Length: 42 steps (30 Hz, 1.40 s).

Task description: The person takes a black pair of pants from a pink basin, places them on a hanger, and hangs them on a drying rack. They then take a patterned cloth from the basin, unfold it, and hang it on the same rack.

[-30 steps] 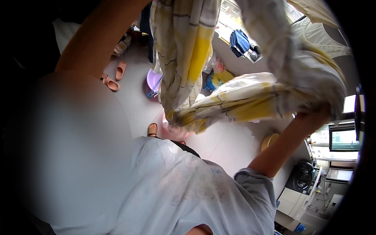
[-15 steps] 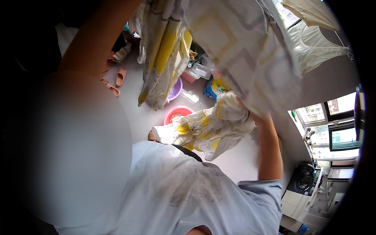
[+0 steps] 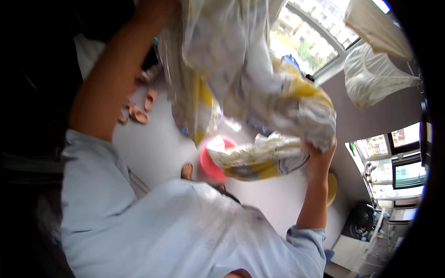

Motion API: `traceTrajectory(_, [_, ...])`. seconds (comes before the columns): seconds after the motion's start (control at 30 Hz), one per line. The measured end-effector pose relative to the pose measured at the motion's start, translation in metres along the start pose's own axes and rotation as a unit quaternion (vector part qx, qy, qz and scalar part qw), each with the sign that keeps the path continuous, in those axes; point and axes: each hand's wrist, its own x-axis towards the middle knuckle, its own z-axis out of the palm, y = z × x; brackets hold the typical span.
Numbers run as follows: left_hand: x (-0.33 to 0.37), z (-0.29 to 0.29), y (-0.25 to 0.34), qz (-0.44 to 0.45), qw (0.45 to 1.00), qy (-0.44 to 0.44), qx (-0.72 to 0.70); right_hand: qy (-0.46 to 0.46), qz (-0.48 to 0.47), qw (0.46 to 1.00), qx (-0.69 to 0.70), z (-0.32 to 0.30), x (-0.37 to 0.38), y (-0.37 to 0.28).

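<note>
A large white bed sheet (image 3: 218,51) with a yellow and grey print hangs in folds in front of me, reaching past the upper edge. Bunched fabric is gripped in my right hand (image 3: 323,150), held up at the right. Below that hand, a loose part of the sheet droops toward the left and partly covers a pink basin (image 3: 211,164) on the floor. My left arm (image 3: 109,74) stretches up beside the cloth's left side, and its hand is beyond the upper edge.
Pink slippers (image 3: 150,99) lie on the floor at left. White laundry (image 3: 378,76) hangs at upper right, near a window (image 3: 306,44). A black-fronted washing machine (image 3: 361,220) and a round yellow object (image 3: 332,189) are at right. My foot (image 3: 187,171) is beside the basin.
My right hand has moved up and right with the gathered sheet. The lower part has lifted and swung right, exposing more of the basin. The upper part has shifted, uncovering the window.
</note>
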Motion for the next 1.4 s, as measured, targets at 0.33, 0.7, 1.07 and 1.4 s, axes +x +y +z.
traceTrajectory(0.33, [-0.048,-0.067,0.028,-0.009,0.965,-0.115,0.236,0.168,-0.073,0.983,-0.008,0.002,0.012,0.015])
traceTrajectory(0.7, [-0.089,-0.145,0.008,-0.273,0.949,-0.155,-0.037,0.171,-0.029,0.980,0.101,0.025,0.033,0.006])
traceTrajectory(1.07, [-0.061,-0.237,0.060,-0.361,0.924,0.082,-0.098,0.000,-0.277,0.945,0.171,0.051,0.057,-0.075])
traceTrajectory(1.4, [0.088,-0.358,0.160,0.042,0.940,0.209,0.267,0.093,-0.400,0.887,0.213,0.043,0.062,-0.147])
